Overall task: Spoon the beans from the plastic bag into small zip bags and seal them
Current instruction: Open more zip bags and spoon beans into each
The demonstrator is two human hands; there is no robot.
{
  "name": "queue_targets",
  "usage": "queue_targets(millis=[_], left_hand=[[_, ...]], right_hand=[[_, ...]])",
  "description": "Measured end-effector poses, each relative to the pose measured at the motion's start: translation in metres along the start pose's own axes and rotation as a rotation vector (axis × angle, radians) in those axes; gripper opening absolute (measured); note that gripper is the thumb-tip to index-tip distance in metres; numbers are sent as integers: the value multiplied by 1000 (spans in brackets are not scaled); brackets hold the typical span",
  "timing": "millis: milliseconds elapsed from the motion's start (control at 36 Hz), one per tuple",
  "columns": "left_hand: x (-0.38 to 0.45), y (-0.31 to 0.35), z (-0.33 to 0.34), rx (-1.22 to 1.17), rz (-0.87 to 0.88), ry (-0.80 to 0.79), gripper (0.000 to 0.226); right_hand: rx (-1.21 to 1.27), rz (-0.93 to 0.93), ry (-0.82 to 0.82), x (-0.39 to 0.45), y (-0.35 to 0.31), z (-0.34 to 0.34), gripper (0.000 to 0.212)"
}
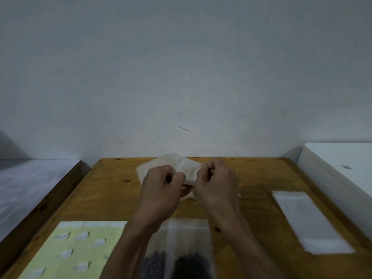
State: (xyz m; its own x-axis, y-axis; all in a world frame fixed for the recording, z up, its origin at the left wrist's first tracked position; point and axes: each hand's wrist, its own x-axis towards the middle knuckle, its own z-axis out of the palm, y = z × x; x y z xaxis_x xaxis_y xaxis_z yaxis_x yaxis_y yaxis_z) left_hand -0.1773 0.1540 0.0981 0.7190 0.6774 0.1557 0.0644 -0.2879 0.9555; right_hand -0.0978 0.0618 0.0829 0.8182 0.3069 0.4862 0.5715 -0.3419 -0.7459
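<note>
Over the middle of the wooden table (pixel 112 190) my left hand (pixel 163 190) and my right hand (pixel 217 184) are held close together, each pinching an edge of a pale translucent plastic bag (pixel 175 164) that rises behind my fingers. Near the front edge, between my forearms, lie small clear zip bags (pixel 187 238) holding dark beans (pixel 191 262). To the right a stack of flat small zip bags (pixel 310 220) lies on the wood. No spoon is in view.
A yellow sheet with white labels (pixel 76 250) lies at the front left. A white box (pixel 342 168) stands right of the table, a grey surface (pixel 30 184) to the left. The wall (pixel 181 77) rises just behind the table.
</note>
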Motion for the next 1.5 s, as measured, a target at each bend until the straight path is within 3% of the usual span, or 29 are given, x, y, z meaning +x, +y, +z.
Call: queue_targets(millis=[139,306,500,639,694,806,861,944,1056,1194,1361,1500], left_hand=[[3,3,-3,15,6,-14,23],[2,8,-17,222,-15,-46,27],[5,21,-29,370,-43,-63,26],[5,23,-30,277,-15,-75,25],[5,20,-35,305,51,-132,47],[6,8,-44,673,261,-292,121],[7,3,-42,709,312,-371,136],[5,1,-39,703,281,-474,130],[7,-8,-37,674,295,-495,135],[10,-16,-32,576,422,-445,90],[13,-31,-26,611,383,-445,118],[23,-42,-22,495,378,-398,86]], right_hand=[[73,-82,-153,1,-2,-10,6],[49,-213,-308,10,3,-18,34],[-87,-255,-398,13,1,-20,39],[-110,-240,-461,12,-1,-22,45],[-78,-185,-501,15,1,-25,46],[61,-127,-582,21,5,-31,46],[126,-109,-625,22,6,-32,45],[168,-104,-606,24,5,-31,39],[178,-81,-572,24,6,-29,32],[73,-117,-599,26,4,-33,39],[-51,-153,-533,27,2,-29,40],[-124,-197,-549,26,2,-30,44]])
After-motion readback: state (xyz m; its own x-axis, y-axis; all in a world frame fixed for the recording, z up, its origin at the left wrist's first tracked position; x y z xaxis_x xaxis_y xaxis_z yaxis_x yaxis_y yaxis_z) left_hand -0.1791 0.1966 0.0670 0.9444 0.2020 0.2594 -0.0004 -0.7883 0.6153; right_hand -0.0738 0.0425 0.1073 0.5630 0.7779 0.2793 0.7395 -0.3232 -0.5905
